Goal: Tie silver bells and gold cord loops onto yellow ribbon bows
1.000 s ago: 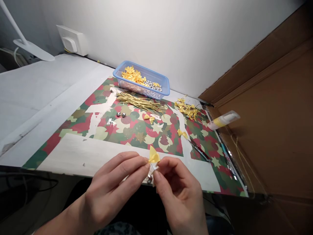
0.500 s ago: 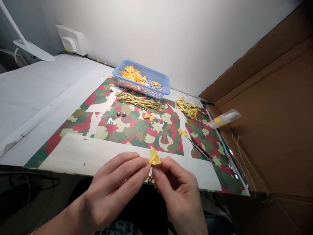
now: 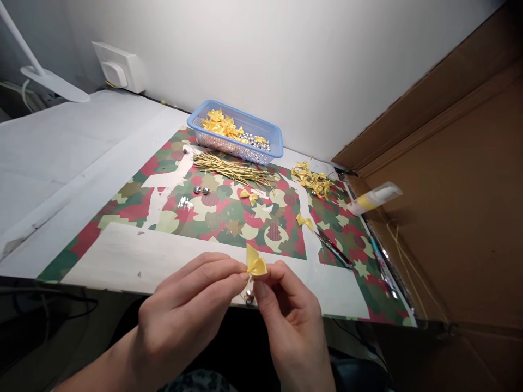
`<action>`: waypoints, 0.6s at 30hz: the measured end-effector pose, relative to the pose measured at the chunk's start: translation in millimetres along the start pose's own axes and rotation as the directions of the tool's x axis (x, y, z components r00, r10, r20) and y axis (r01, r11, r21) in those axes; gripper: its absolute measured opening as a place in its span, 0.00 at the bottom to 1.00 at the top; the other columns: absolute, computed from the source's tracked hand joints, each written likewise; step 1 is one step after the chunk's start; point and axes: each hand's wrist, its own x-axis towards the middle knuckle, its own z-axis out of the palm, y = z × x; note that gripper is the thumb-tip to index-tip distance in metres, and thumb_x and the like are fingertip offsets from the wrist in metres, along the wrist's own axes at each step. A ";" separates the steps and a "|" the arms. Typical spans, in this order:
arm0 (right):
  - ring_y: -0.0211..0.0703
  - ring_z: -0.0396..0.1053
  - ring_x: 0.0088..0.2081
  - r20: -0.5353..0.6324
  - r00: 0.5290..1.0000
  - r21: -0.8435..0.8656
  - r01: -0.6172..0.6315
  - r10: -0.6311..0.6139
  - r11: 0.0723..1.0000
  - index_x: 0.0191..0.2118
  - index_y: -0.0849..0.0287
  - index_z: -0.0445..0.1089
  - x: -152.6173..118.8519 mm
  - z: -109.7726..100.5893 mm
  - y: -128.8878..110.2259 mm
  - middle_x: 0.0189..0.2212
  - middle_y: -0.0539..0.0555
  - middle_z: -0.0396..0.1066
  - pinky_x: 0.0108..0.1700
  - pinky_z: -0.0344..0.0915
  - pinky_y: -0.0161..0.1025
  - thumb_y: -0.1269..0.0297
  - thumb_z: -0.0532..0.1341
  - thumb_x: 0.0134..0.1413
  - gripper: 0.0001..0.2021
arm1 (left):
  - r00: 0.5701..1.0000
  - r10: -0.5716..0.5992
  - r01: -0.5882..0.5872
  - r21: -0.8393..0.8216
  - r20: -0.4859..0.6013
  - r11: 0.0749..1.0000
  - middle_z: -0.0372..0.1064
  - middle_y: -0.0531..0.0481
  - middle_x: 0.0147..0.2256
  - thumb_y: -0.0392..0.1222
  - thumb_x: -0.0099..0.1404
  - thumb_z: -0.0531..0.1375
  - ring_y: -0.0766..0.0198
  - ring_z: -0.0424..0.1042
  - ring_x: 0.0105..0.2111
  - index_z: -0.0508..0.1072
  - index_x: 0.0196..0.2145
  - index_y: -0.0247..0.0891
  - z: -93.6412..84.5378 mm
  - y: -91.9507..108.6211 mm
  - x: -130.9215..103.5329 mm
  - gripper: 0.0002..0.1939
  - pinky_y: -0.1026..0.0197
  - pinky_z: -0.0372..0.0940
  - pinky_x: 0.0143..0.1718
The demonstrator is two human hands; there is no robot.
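A yellow ribbon bow is pinched between the fingertips of both hands above the table's front edge. My left hand is closed on its left side, the fingers pressed together. On the right side my right hand grips it between thumb and curled index finger. Just below the bow hang small silver bells, between the two hands; how they are fastened is partly hidden. Two more silver bells, a loose yellow bow and another bow lie on the patterned paper.
Behind stands a blue basket of yellow bows and silver bells. Gold wire ties lie before it. To the right are a pile of finished-looking bows, tweezers, a glue bottle and a cardboard wall.
Both hands have shifted slightly left with the bow, and the bow has turned a little. The bells below it show more clearly between the hands.
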 end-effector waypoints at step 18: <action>0.40 0.62 0.32 0.007 0.998 -0.006 0.056 -0.056 0.998 0.42 0.55 0.76 -3.1 0.2 0.3 0.31 0.50 0.65 0.34 0.61 0.36 0.58 0.59 0.70 0.10 | 0.999 -0.030 0.031 0.005 -0.034 1.000 0.80 0.47 0.38 0.20 0.68 0.60 0.65 0.80 0.36 0.78 0.43 0.36 3.8 2.1 3.3 0.14 0.66 0.78 0.40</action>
